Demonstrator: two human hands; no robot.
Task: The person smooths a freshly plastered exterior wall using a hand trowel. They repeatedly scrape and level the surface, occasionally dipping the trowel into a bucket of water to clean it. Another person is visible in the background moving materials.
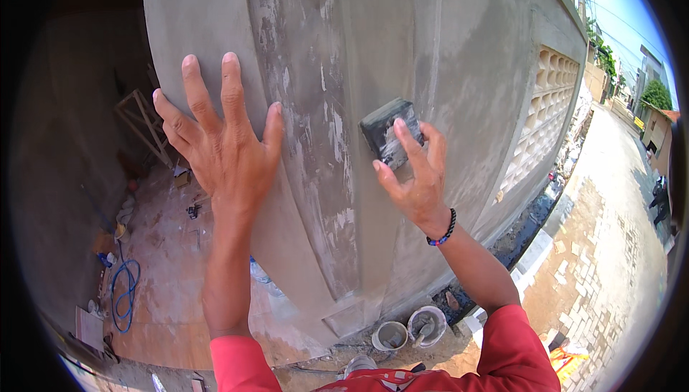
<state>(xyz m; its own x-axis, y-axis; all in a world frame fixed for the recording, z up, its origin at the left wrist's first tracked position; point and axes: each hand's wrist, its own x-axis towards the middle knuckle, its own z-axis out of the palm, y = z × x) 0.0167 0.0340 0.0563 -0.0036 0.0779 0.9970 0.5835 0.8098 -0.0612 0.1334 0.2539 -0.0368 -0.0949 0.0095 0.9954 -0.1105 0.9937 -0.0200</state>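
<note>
- Clock face is centred on the head view, 12 at the top.
- Dark grey, flat rectangular block point(381, 133): just off centre, between 1 and 2 o'clock. Face nearly black, smeared with pale grey toward its middle and lower right; a lighter edge runs along the top. Sits tilted, its left end dipping toward 8 o'clock. Material: cannot tell.
- Right hand point(419, 185): grasps the block, fingers bent over its face and lower edge, hand reaching in from 4 o'clock. Black beaded bracelet point(451, 227) with small blue and red beads at the wrist.
- Left hand point(231, 142): between 9 and 10 o'clock, released, fingers and thumb spread wide, back toward the camera, over the wall's smooth left band. Firmness of contact: cannot tell.
- Grey plastered wall point(474, 54): behind both hands; block appears to lie against it. Mostly smooth, with patches of darker grey.
- Dark, rough vertical strip point(313, 155) on the wall: between the hands, streaked with whitish flecks.
- Cream lattice of ventilation blocks point(549, 98): between 2 and 3 o'clock.
- Two round pale buckets at the wall's foot: smaller bucket point(390, 337) between 5 and 6, larger bucket point(425, 316) at 5, both with grey contents.
- Coiled blue hose point(128, 299): 8 o'clock, on the floor.
</note>
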